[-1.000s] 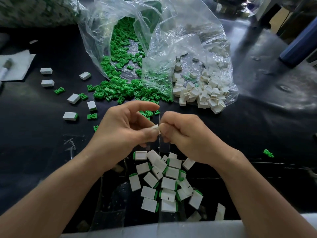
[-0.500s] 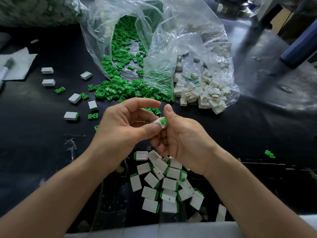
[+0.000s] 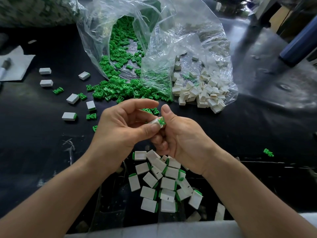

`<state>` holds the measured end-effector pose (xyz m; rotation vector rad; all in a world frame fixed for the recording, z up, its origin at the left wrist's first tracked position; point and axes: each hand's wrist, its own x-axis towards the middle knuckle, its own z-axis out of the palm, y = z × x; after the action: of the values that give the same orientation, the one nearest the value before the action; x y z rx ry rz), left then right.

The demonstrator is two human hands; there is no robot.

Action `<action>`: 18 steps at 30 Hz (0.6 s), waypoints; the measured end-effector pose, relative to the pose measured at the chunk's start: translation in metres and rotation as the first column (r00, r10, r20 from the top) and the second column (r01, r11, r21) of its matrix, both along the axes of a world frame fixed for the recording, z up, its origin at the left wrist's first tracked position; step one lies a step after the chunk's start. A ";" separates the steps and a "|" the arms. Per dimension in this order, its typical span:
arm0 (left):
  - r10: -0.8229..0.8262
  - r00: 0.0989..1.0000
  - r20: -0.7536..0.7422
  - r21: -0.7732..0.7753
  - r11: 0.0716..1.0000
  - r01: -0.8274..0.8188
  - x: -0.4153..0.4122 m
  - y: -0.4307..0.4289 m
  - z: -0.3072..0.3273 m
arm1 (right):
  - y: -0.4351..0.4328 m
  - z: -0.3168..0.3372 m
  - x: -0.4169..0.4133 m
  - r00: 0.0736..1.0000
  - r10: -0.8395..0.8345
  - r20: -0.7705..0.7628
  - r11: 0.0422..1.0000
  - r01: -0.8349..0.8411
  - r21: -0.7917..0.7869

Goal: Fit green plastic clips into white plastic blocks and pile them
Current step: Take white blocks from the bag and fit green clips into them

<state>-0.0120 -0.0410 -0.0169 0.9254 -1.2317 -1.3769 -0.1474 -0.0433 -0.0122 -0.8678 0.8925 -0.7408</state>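
My left hand (image 3: 120, 129) and my right hand (image 3: 181, 134) meet above the black table and together pinch one white block (image 3: 155, 122) with a green clip (image 3: 161, 121) at its end. The left thumb lies on the block; the right thumb stands beside the clip. Below the hands lies a pile of fitted blocks (image 3: 164, 184), white with green edges. A clear bag spills loose green clips (image 3: 120, 90) at the back centre. A second clear bag holds bare white blocks (image 3: 200, 93) at the back right.
Several stray blocks (image 3: 69, 116) and clips (image 3: 58, 91) lie scattered on the left of the table. A white cloth with a marker (image 3: 15, 66) sits at the far left. One green clip (image 3: 268, 152) lies alone on the right. A blue cylinder (image 3: 298, 48) stands back right.
The hands turned the block up so the green clip at its end now shows. The right thumb has straightened beside it. The piles have not moved.
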 end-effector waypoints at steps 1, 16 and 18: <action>0.003 1.000 0.007 -0.004 1.000 -0.003 0.000 0.000 0.000 | 0.000 0.000 0.000 1.000 -0.001 -0.002 1.000 0.001 0.001; 0.012 0.994 0.105 -0.042 0.999 -0.008 0.000 0.003 0.004 | 0.001 -0.003 0.002 0.997 0.008 -0.076 1.000 -0.006 0.017; 0.013 0.994 0.105 -0.046 0.999 -0.008 0.000 0.003 0.004 | 0.001 -0.003 0.002 0.997 0.013 -0.075 1.000 -0.012 0.018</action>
<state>-0.0118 -0.0378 -0.0131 0.9821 -1.3300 -1.3005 -0.1459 -0.0420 -0.0151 -0.8892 0.9579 -0.6923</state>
